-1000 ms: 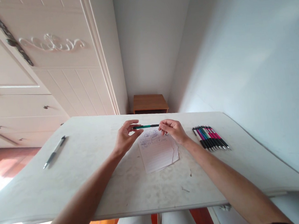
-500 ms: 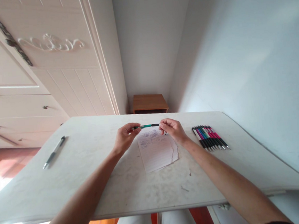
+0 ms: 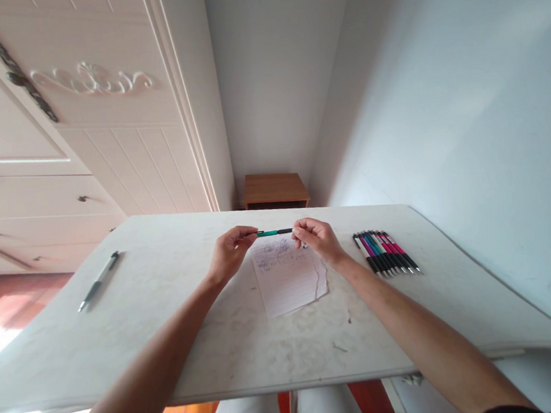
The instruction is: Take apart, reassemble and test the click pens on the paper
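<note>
We hold a green-and-black pen level at the far edge of the lined paper. Our left hand, left of the paper's far edge, has its fingers closed on the green end; our right hand pinches the black end (something small shows beneath those fingers, too tiny to make out). Right of the paper lies a row of pens; well left of it, a grey-and-black pen.
</note>
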Demonstrator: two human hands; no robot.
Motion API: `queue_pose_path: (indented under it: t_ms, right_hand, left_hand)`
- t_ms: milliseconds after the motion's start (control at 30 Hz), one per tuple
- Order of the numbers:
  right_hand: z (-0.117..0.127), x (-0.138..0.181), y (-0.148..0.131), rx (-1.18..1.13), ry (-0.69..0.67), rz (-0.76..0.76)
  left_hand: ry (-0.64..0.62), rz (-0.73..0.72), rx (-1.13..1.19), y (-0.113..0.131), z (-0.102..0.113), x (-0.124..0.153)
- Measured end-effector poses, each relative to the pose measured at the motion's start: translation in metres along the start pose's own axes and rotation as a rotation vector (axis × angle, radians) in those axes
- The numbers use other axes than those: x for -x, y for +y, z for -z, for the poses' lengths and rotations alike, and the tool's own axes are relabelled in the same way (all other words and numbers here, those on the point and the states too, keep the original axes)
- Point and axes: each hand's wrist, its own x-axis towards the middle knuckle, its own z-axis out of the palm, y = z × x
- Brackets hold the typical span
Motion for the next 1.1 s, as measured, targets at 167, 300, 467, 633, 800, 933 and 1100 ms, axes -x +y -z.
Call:
queue_pose_path:
  t_ms: [167, 300, 467, 633, 800, 933, 1100]
  right_hand:
    - [0.0003, 0.0003, -0.0025, 0.010, 0.000, -0.001]
    - [-0.0007, 0.0004, -0.0036, 0.020, 0.009, 0.000]
    - [-0.0018, 0.0009, -0.0038, -0.014, 0.011, 0.012]
    - [-0.0008, 0.0006, -0.0025, -0.024, 0.015, 0.018]
    - [0.0002, 0.0000, -0.0029, -0.004, 0.020, 0.014]
    - [-0.0013, 0.0009, -0.0057, 0.004, 0.017, 0.011]
    - [-0.0022, 0.0013, -0.0068, 0.013, 0.024, 0.013]
  left_hand:
    - [0.001, -0.038, 0.001, 0.0065, 0.0013, 0.0021]
    - [0.008, -0.044, 0.033, 0.0066, -0.0004, 0.0020]
    - [-0.021, 0.031, 0.013, 0.0006, -0.0012, 0.0000]
    - [-0.056, -0.008, 0.015, -0.0012, 0.0002, -0.0004]
    - [-0.042, -0.049, -0.008, 0.0016, 0.0017, 0.0005]
    - [-0.021, -0.060, 0.036, 0.0041, 0.0004, 0.0016]
    - [-0.045, 0.012, 0.036, -0.0011, -0.0014, -0.0001]
